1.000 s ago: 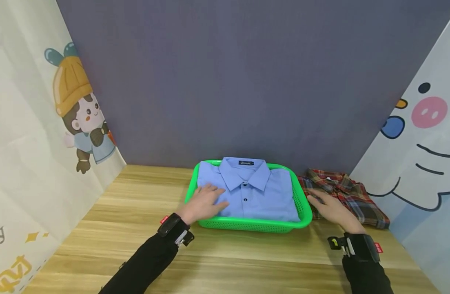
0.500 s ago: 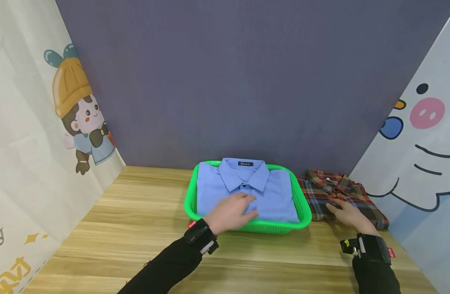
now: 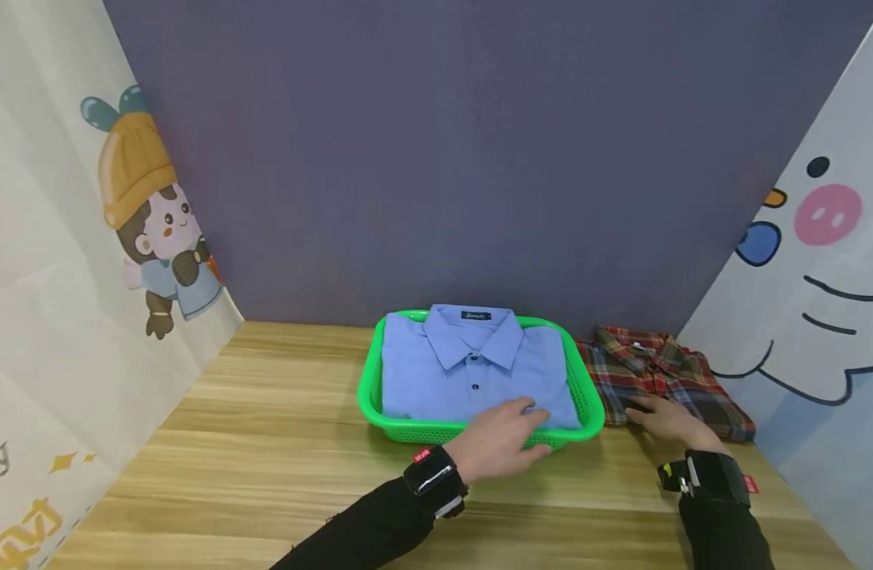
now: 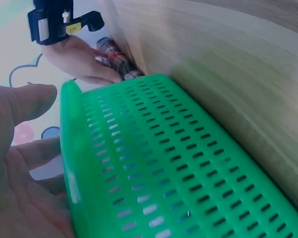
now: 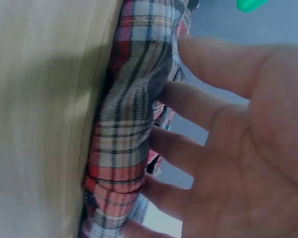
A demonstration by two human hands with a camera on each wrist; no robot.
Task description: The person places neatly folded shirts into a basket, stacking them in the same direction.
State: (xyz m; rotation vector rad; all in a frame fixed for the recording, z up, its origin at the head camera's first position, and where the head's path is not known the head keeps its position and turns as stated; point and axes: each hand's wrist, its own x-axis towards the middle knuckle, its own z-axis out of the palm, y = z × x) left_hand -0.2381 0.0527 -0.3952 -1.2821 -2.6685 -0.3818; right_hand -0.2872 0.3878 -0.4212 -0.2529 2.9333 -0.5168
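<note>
A folded light-blue shirt (image 3: 415, 372) lies collar up in a green plastic basket (image 3: 370, 388). My left hand (image 3: 499, 439) hovers by the basket's front rim, fingers loosely extended and nothing held; in the left wrist view the basket's perforated wall (image 4: 164, 148) is beside the fingers (image 4: 37, 151). To the right of the basket lies a folded plaid shirt (image 3: 692, 388). My right hand (image 3: 667, 419) is at the plaid shirt's front edge. In the right wrist view, its spread fingers (image 5: 176, 148) rest against the top of the plaid fabric (image 5: 124, 109).
A wooden table (image 3: 279, 443) carries the basket and both shirts. Behind it rises a dark grey-blue panel (image 3: 436, 174). Pale cartoon-printed sheets, a left sheet (image 3: 44, 237) and a right sheet (image 3: 856, 332), flank the table.
My left hand has moved right and nearer, from over the blue shirt's left side to the basket's front rim. The right hand has shifted right from beside the basket to the plaid shirt's front.
</note>
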